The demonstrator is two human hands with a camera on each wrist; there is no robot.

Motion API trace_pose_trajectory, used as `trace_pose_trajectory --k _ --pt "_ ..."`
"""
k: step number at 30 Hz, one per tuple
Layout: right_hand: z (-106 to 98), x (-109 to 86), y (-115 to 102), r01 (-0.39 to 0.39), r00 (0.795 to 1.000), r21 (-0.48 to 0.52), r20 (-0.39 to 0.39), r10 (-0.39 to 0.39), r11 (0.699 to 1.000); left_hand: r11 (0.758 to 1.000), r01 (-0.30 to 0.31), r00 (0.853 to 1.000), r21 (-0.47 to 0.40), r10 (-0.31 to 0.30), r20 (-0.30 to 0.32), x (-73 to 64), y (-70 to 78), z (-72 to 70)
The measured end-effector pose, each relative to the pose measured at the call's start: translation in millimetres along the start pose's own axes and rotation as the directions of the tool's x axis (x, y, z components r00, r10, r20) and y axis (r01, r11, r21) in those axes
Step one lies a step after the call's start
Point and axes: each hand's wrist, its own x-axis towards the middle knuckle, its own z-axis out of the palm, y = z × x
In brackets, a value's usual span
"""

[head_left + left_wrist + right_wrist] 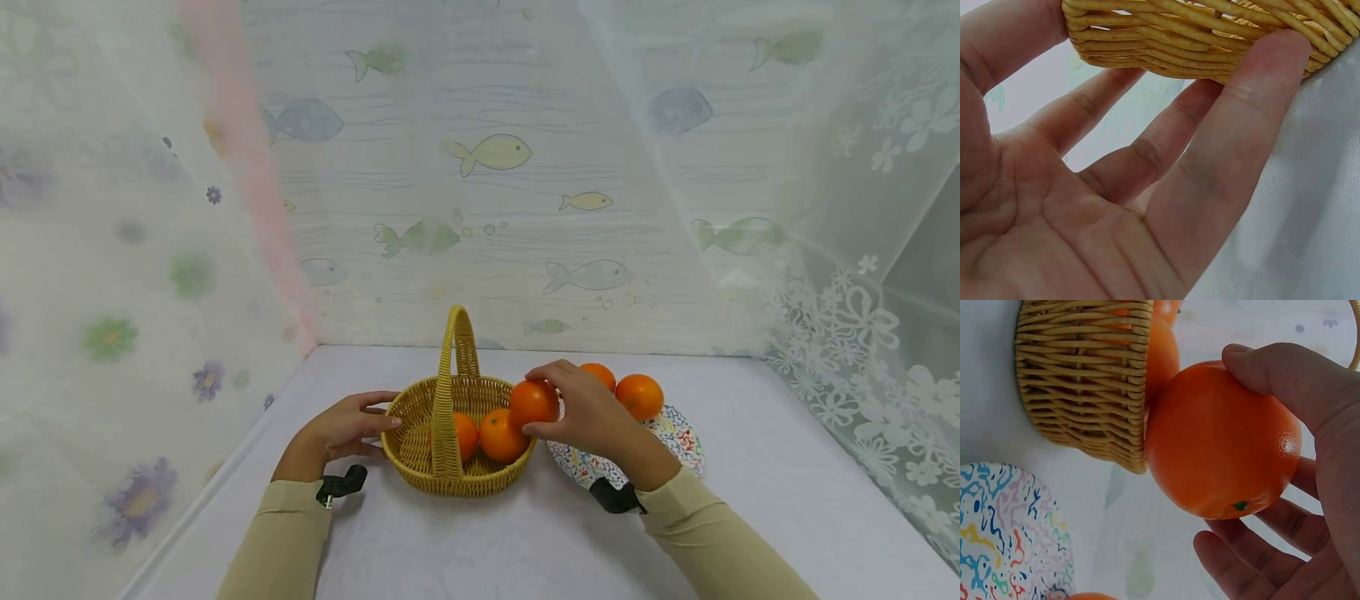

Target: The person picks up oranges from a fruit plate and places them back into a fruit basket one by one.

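The yellow wicker basket (480, 483) with its arched handle stands on the white cloth, two oranges (502, 436) lying in its right half. At its left side, my left hand (352, 427) holds the rim, thumb over the edge and the other fingers along the outer wall (1166, 37). My right hand (588, 412) grips another orange (1222, 444) between thumb and fingers. That orange is level with the basket's right rim and overlaps it in the head view. Its small green stem mark faces the right wrist camera.
Right of the basket sits a plate (682, 433) with a multicoloured squiggle pattern, partly under my right forearm. Two oranges (640, 397) are at its far side, one partly behind my hand. A fish-print curtain (480, 208) hangs behind the table, with sheer floral curtains at both sides.
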Motion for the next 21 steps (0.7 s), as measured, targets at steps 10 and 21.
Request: trace_pose_trajectory --k 10,21 --pt "6 5.2 -4 0.034 0.999 -0.009 0.016 -0.034 0.999 1.0 0.001 1.0 0.003 -0.001 -0.008 1.9 -0.7 -1.1" --pt "11 11.5 -13 0.036 0.999 -0.001 0.028 -0.036 0.999 1.0 0.014 1.0 0.015 -0.013 -0.022 3.7 -1.6 -1.1"
